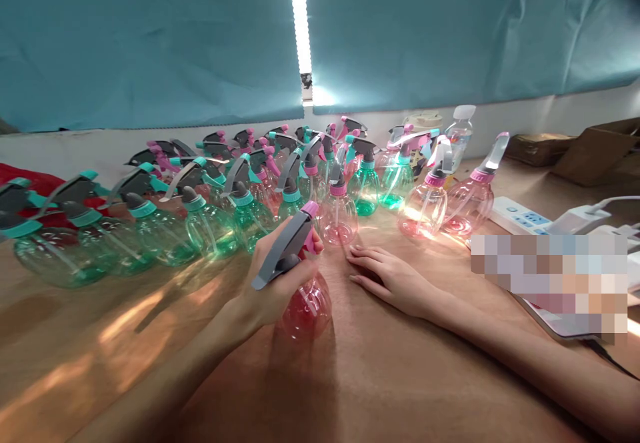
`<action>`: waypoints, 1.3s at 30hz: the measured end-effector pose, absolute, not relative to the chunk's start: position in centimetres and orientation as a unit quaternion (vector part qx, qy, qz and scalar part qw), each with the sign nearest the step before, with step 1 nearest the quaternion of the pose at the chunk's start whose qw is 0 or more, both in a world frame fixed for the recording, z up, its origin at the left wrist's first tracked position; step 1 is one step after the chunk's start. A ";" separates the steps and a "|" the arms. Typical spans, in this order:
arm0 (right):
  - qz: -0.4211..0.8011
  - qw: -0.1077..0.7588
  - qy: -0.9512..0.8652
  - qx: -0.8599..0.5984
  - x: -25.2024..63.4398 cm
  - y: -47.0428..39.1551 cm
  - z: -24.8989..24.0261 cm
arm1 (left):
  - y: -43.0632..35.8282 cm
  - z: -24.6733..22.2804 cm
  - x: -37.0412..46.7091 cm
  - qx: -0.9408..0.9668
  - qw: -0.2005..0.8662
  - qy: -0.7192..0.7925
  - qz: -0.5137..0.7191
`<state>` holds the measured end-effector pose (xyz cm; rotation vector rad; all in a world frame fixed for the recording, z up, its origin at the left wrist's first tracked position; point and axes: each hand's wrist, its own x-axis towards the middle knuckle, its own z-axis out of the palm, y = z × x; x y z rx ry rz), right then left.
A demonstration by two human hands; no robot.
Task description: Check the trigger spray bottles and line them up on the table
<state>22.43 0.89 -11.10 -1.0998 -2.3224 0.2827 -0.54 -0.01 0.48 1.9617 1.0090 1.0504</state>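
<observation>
We hold one spray bottle (306, 309) roughly upright, gripped about its neck, at the wooden table (385, 369), well in from the far edge. Its rounded body is see-through pink; its grey spray head (286, 243), pink at the tip, slants down toward our left.
</observation>
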 end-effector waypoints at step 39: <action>0.180 0.266 -0.858 -0.400 22.1 -4.2 -5.2 | -1.2 -0.7 2.4 0.755 0.303 0.393 0.428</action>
